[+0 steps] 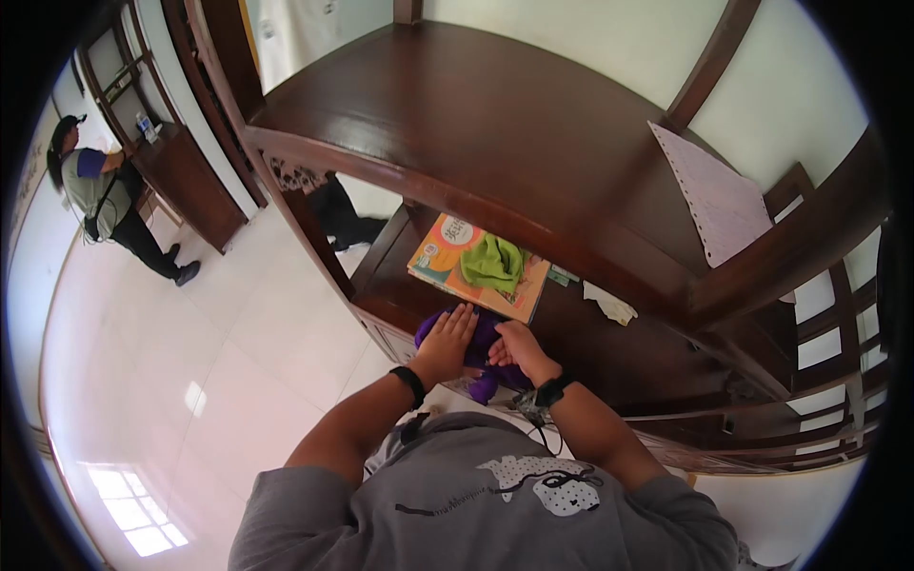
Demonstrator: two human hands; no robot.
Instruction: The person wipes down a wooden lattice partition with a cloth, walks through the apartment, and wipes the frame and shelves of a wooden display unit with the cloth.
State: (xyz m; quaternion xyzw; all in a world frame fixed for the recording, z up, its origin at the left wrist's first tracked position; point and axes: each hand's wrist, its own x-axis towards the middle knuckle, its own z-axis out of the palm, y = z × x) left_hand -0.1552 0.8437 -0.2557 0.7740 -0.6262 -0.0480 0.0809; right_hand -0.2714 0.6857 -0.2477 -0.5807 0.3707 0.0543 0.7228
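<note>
A purple cloth (484, 335) lies bunched at the front edge of the dark wooden lower shelf, and part of it hangs over the edge. My left hand (447, 344) rests flat on its left side, fingers stretched out. On its right side, my right hand (517, 348) has its fingers curled in against the fabric. Just beyond both hands is a stack of colourful books (433, 249), and a crumpled green cloth (493, 264) sits on top of it.
Above the books runs a broad dark wooden upper shelf (476, 105). A pinkish sheet with a perforated edge (714, 195) leans at the right. Crumpled pale paper (609, 304) lies right of the books. Another person (100, 195) stands at a cabinet (190, 181) on the far left.
</note>
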